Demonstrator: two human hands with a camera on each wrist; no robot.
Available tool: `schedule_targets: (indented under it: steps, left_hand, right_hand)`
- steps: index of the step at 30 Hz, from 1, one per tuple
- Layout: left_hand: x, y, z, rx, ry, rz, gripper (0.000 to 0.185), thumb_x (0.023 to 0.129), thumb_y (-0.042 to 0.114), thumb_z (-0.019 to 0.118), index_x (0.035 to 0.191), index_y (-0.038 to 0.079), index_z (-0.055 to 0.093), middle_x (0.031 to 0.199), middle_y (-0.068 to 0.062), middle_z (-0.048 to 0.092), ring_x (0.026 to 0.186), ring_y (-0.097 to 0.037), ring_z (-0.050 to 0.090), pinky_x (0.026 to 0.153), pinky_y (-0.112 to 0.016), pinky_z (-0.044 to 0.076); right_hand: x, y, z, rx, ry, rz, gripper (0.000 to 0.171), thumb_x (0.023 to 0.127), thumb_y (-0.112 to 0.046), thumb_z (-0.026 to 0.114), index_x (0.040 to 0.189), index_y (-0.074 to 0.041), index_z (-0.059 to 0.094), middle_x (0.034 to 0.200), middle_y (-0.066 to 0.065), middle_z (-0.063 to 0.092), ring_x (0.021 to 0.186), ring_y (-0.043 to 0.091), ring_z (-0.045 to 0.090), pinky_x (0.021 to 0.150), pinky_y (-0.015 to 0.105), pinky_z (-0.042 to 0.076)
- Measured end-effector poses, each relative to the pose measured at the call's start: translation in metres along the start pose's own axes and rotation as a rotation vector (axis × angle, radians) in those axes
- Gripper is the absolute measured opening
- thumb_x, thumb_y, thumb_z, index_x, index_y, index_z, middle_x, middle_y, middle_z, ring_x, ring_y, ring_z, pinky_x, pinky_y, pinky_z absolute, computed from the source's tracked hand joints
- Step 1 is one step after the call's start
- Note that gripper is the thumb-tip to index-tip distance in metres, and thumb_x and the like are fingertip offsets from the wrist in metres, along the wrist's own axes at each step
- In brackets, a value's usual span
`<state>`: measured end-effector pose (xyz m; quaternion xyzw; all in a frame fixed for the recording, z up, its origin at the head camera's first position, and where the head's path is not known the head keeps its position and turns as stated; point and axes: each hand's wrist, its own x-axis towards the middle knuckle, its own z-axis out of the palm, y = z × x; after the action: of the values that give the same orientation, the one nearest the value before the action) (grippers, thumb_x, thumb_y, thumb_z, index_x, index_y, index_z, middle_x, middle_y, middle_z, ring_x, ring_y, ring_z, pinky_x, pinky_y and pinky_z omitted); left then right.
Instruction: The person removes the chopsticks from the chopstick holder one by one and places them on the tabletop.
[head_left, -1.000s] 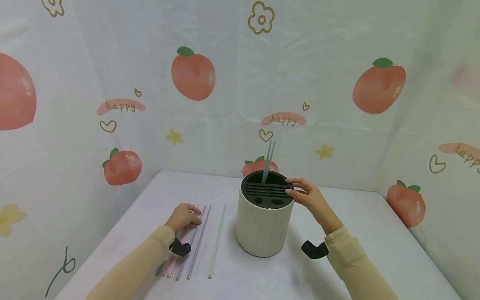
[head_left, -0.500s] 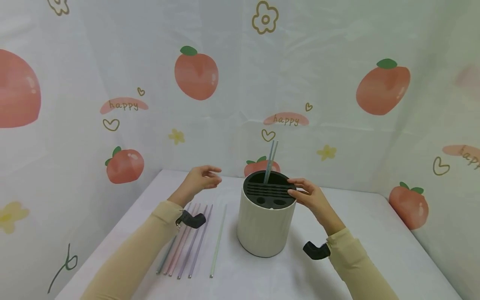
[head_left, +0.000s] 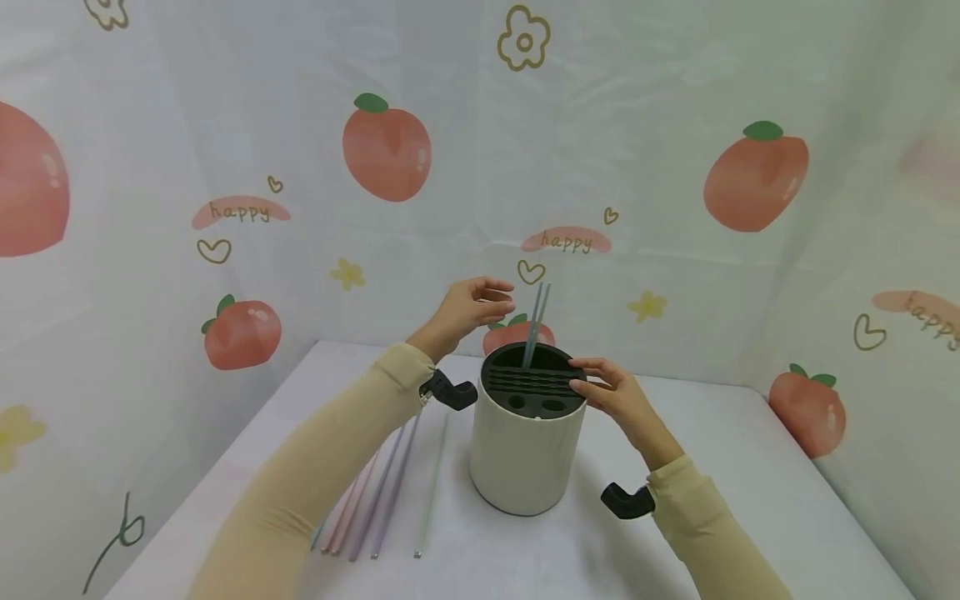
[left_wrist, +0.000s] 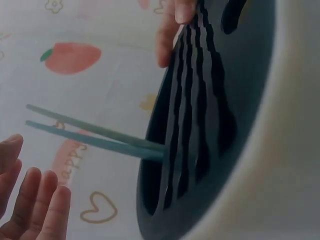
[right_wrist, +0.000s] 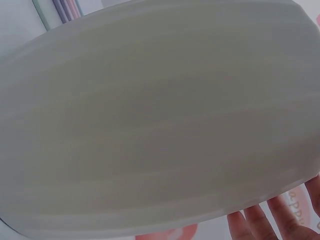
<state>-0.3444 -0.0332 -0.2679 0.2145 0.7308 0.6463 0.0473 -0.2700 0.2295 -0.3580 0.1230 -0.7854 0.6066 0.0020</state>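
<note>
A cream utensil holder [head_left: 525, 462] with a black slotted top [head_left: 534, 382] stands on the white table. A blue chopstick [left_wrist: 75, 134] and a green chopstick [left_wrist: 85, 121] lean upright in its rear opening. Left of them, in the air, my left hand [head_left: 472, 308] has loosely bent fingers and holds nothing; a gap to the chopsticks shows in the left wrist view. My right hand [head_left: 618, 400] touches the right side of the holder's rim with thumb and fingers extended. The right wrist view shows its fingertips [right_wrist: 255, 215] against the holder's side.
Several chopsticks lie on the table at left: a pair of purple chopsticks [head_left: 396, 487], pink chopsticks [head_left: 348, 517] and a lone green chopstick [head_left: 432, 483]. My left sleeve [head_left: 315, 467] hides part of them. A fruit-print curtain [head_left: 420, 250] stands behind the table.
My left hand has risen from the chopsticks on the table and moved right and up, beside the two in the holder. My right hand has stayed at the rim.
</note>
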Motion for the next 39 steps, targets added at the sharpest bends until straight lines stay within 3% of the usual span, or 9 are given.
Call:
schedule_targets:
  steps: [4,9,16,20,25,32,35,39]
  left_hand:
    - [0.009,0.0,0.011,-0.04,-0.022,-0.053,0.035,0.092,0.006,0.066,0.126,0.001,0.059,0.124,-0.019,0.059,0.115,-0.034,0.06,0.1,-0.042,0.051]
    - [0.016,-0.004,0.022,-0.034,-0.052,-0.105,0.036,0.091,0.003,0.066,0.126,-0.002,0.058,0.128,-0.022,0.058,0.118,-0.035,0.058,0.102,-0.044,0.049]
    - [0.018,-0.006,0.028,-0.055,-0.071,-0.174,0.04,0.091,0.001,0.065,0.129,-0.004,0.056,0.128,-0.021,0.059,0.109,-0.027,0.063,0.1,-0.041,0.051]
    - [0.019,-0.005,0.029,-0.035,-0.096,-0.186,0.041,0.092,0.003,0.064,0.131,-0.004,0.054,0.13,-0.021,0.058,0.115,-0.031,0.061,0.101,-0.043,0.05]
    - [0.022,-0.006,0.031,-0.007,-0.114,-0.188,0.037,0.091,0.004,0.066,0.126,-0.001,0.058,0.128,-0.019,0.059,0.112,-0.03,0.063,0.097,-0.04,0.053]
    - [0.02,-0.003,0.031,-0.043,-0.07,-0.175,0.028,0.087,-0.003,0.067,0.115,-0.005,0.061,0.105,-0.013,0.064,0.091,-0.02,0.067,0.091,-0.039,0.056]
    - [0.018,0.003,0.026,-0.071,-0.052,-0.135,0.029,0.087,-0.004,0.067,0.115,-0.007,0.06,0.099,-0.008,0.062,0.09,-0.019,0.066,0.095,-0.042,0.054]
    - [0.016,0.021,0.014,-0.133,-0.011,-0.031,0.026,0.089,-0.004,0.065,0.114,-0.008,0.059,0.095,-0.005,0.062,0.087,-0.018,0.065,0.096,-0.044,0.053]
  right_hand:
    - [0.0,0.0,0.0,0.006,0.001,0.003,0.049,0.095,-0.02,0.063,0.137,0.0,0.047,0.138,0.022,0.045,0.131,0.038,0.044,0.108,0.05,0.041]
    - [0.001,0.001,0.0,0.011,0.002,-0.003,0.049,0.095,-0.019,0.063,0.137,0.001,0.047,0.137,0.021,0.047,0.13,0.037,0.045,0.105,0.045,0.045]
    - [0.001,0.002,0.002,0.011,0.002,-0.002,0.049,0.095,-0.019,0.063,0.137,0.0,0.048,0.135,0.021,0.048,0.13,0.038,0.045,0.108,0.053,0.04]
    - [0.001,0.002,0.001,0.01,-0.002,-0.002,0.049,0.095,-0.019,0.062,0.137,0.0,0.047,0.135,0.021,0.048,0.129,0.036,0.047,0.107,0.049,0.043]
    - [0.001,0.001,0.0,0.006,0.0,-0.003,0.048,0.095,-0.019,0.062,0.137,0.001,0.048,0.134,0.02,0.049,0.125,0.032,0.05,0.103,0.041,0.047]
    - [0.001,0.002,0.001,0.005,0.0,-0.013,0.047,0.095,-0.018,0.062,0.136,0.0,0.048,0.134,0.02,0.05,0.127,0.035,0.048,0.105,0.045,0.046]
    - [0.001,0.002,0.001,0.002,0.0,-0.016,0.048,0.095,-0.019,0.062,0.136,0.0,0.049,0.134,0.02,0.049,0.128,0.035,0.048,0.104,0.043,0.046]
    - [0.0,0.001,0.0,-0.001,0.003,-0.013,0.048,0.095,-0.019,0.062,0.136,0.0,0.049,0.134,0.021,0.049,0.128,0.036,0.047,0.104,0.044,0.046]
